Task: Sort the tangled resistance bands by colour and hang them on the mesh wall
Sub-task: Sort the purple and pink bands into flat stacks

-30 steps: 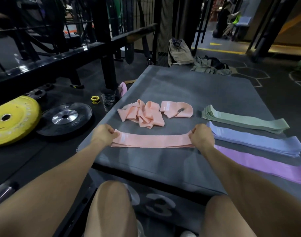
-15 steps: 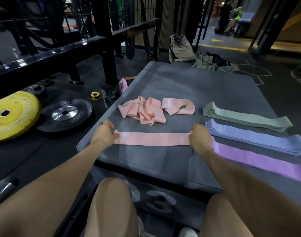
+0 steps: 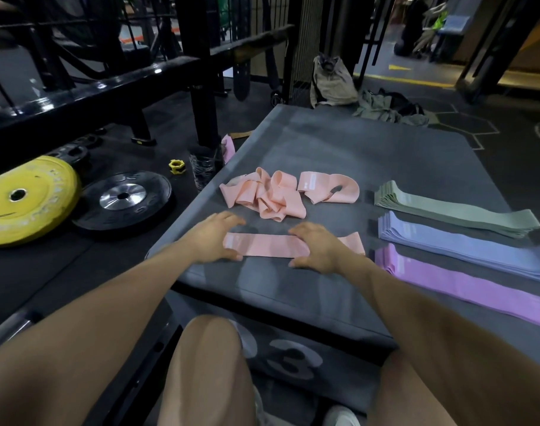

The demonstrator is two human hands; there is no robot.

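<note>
A flat pink band (image 3: pixel 265 245) lies along the near edge of the grey padded box (image 3: pixel 339 149). My left hand (image 3: pixel 213 238) lies over its left end, and my right hand (image 3: pixel 318 247) lies on its middle-right part; both have spread, relaxed fingers. Beyond them sits a tangled heap of pink bands (image 3: pixel 262 198) with one looped pink band (image 3: pixel 330 187) beside it. To the right lie flat stacks of green bands (image 3: pixel 453 210), blue bands (image 3: pixel 465 247) and purple bands (image 3: pixel 465 284).
A yellow weight plate (image 3: pixel 26 198), a black weight plate (image 3: pixel 122 198) and a yellow collar (image 3: pixel 176 166) lie on the floor at left by a black rack (image 3: pixel 201 87). A mesh panel (image 3: pixel 305 41), a bag (image 3: pixel 331 83) and clothes (image 3: pixel 388 107) are beyond the box.
Both hands let go of the stretched pink band's ends and moved inward onto it with fingers spread. The band now lies flat on the box.
</note>
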